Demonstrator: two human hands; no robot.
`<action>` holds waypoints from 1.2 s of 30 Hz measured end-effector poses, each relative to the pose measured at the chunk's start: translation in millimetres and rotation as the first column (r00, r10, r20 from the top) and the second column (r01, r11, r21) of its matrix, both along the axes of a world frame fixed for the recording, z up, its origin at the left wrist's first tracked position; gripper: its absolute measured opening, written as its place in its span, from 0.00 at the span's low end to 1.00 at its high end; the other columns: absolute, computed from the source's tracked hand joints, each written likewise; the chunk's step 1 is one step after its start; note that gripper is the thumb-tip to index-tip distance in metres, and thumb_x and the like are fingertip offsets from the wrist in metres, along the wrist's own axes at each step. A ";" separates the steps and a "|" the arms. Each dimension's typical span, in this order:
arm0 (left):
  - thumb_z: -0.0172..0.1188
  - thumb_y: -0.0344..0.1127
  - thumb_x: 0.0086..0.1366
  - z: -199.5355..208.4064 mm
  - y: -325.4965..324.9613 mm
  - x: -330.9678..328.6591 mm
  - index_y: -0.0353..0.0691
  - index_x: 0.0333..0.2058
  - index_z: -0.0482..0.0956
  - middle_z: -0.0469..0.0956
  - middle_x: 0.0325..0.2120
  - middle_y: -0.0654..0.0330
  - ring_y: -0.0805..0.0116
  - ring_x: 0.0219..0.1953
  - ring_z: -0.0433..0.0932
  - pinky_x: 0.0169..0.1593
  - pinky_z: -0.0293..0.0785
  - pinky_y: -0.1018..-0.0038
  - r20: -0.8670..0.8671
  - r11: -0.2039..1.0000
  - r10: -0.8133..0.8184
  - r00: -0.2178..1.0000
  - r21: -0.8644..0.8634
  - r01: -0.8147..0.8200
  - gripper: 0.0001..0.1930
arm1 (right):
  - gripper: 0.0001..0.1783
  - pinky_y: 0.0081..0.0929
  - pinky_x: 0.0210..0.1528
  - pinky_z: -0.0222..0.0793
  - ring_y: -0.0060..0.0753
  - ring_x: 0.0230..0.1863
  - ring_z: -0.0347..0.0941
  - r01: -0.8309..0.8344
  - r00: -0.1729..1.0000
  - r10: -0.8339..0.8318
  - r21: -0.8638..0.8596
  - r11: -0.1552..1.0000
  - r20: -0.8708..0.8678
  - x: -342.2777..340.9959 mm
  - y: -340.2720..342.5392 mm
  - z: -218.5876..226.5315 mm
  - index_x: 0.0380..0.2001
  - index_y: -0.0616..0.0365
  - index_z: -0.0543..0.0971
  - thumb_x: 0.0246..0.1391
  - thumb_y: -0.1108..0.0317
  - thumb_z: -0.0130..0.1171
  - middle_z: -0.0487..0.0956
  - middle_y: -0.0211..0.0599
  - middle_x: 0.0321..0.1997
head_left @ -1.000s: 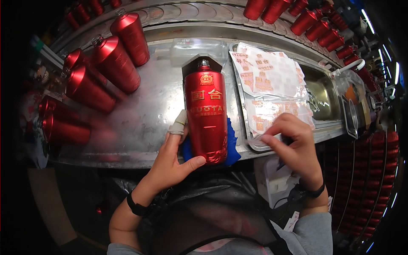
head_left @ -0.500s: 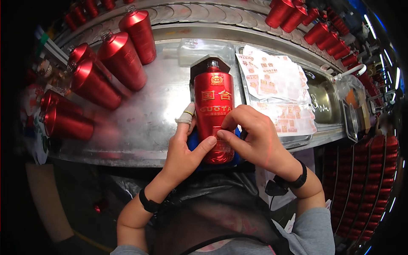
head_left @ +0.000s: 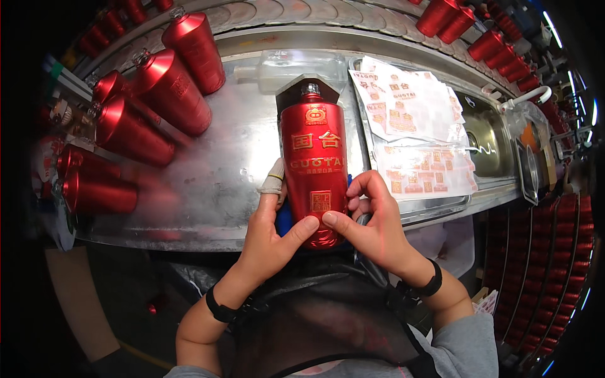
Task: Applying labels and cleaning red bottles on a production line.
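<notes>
A glossy red bottle (head_left: 313,176) with gold lettering and a clear neck lies in front of me, its neck pointing away, in a dark angular cradle (head_left: 288,96). My left hand (head_left: 268,236) grips its left side, thumb on the lower front; a whitish cover with a yellow band wraps one finger. From the other side my right hand (head_left: 378,230) holds the bottle, its thumb pressed just under a square gold label (head_left: 321,201) and its fingers bent at the right edge. The bottle hides some fingertips of both hands.
Several red bottles (head_left: 173,94) stand at the left of the metal table (head_left: 208,201). Right of the cradle, sheets of gold-red labels (head_left: 416,120) lie on a tray. A clear bottle-shaped piece (head_left: 299,68) lies behind. Beyond runs a conveyor (head_left: 302,16); a metal basin (head_left: 482,135) is at right.
My right hand has gone from pinching at the label spot to resting its thumb below it. The square gold label now shows uncovered. The view has shifted slightly.
</notes>
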State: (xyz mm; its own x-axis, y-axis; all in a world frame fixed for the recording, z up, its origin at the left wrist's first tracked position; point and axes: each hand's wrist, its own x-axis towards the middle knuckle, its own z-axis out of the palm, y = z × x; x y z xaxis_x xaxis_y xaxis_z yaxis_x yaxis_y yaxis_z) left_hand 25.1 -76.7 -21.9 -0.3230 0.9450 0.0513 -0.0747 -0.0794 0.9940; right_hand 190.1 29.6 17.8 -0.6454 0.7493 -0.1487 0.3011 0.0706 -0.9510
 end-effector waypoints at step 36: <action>0.63 0.38 0.65 6.5 0.6 0.8 0.31 0.70 0.45 0.63 0.64 0.45 0.60 0.65 0.64 0.67 0.58 0.66 0.050 0.999 -0.009 0.999 -0.038 0.011 0.44 | 0.24 0.16 0.32 0.60 0.15 0.32 0.57 0.015 0.998 -0.021 -0.122 0.992 -0.054 -1.4 -0.8 -2.3 0.39 0.55 0.66 0.49 0.65 0.73 0.64 0.25 0.35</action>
